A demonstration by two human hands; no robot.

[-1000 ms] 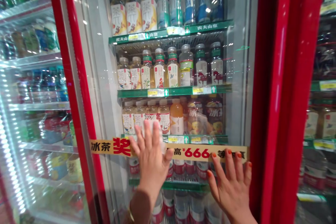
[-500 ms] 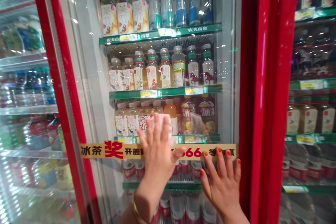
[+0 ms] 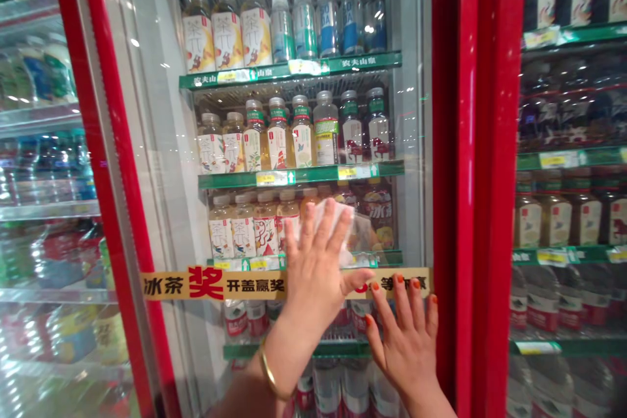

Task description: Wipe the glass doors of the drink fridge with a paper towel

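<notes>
Flatly, left hand [image 3: 313,268] presses glass [image 3: 161,144] (crumpled tissue [image 3: 333,225]).

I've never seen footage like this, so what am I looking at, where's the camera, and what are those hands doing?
All these pictures come from one camera worn on a person's head, looking forward and down, so the hands are that person's own. In front of them is a drinks fridge with a red frame and a glass door. Bottled drinks stand inside on green-edged shelves. The left hand, with a gold bangle on its wrist, presses a white tissue or cloth flat against the glass. The right hand holds nothing and lies spread on the door, its fingertips at a yellow printed strip.
</notes>
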